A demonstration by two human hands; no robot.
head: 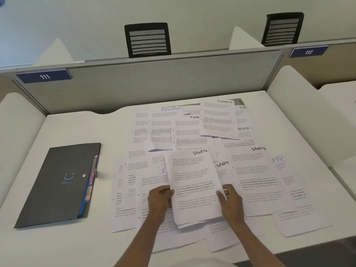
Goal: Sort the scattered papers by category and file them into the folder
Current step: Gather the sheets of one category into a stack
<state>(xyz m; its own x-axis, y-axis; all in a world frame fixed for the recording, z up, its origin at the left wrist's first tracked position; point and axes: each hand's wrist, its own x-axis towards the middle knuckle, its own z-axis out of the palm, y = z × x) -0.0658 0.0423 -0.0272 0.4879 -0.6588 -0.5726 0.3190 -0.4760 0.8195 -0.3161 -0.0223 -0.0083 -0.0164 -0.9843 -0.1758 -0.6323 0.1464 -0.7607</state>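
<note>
Several printed sheets lie scattered over the right half of the white desk [63, 122], hand-labelled FINANCE [218, 118], ADMIN [243, 130], HR [283, 166] and SPORTS [254, 170]. A small stack topped by a SPORTS sheet [192, 182] is held at the near middle: my left hand [159, 197] grips its left edge and my right hand [229, 197] grips its right edge. A dark grey folder [57, 185] lies closed at the left, with coloured tab dividers showing along its right edge.
A grey partition [154, 83] with plate 111 closes the back of the desk. White side panels stand at left [17, 120] and right [300, 105]. Two black mesh chairs [147, 40] show behind the partition. Bare desk lies between folder and papers.
</note>
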